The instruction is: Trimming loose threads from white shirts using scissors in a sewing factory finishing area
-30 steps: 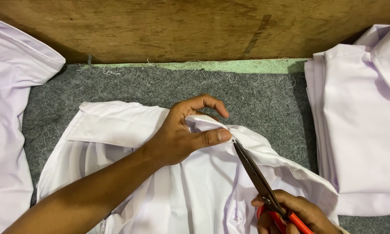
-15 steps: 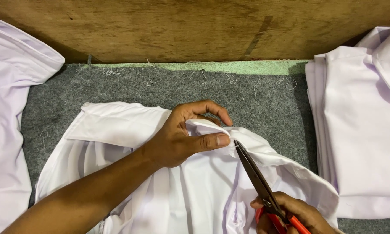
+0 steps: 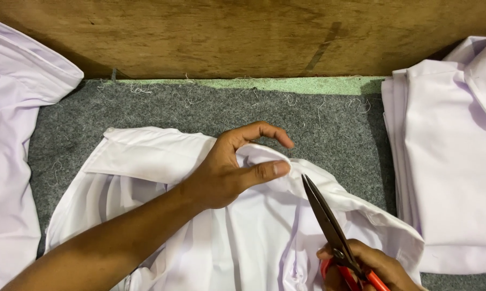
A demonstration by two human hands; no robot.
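now left hand pinches shirt collar; right hand holds scissors.

Shirt mid mat, hand on top. Scissors at 4. Stack at 3, cloth at 9, board at 12.

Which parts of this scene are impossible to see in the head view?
- Scissors: red handles cut off by the bottom edge and covered by the right hand.
- Shirt: collar fold partly hidden under the left hand.
- Folded stack: cut off by the right edge.
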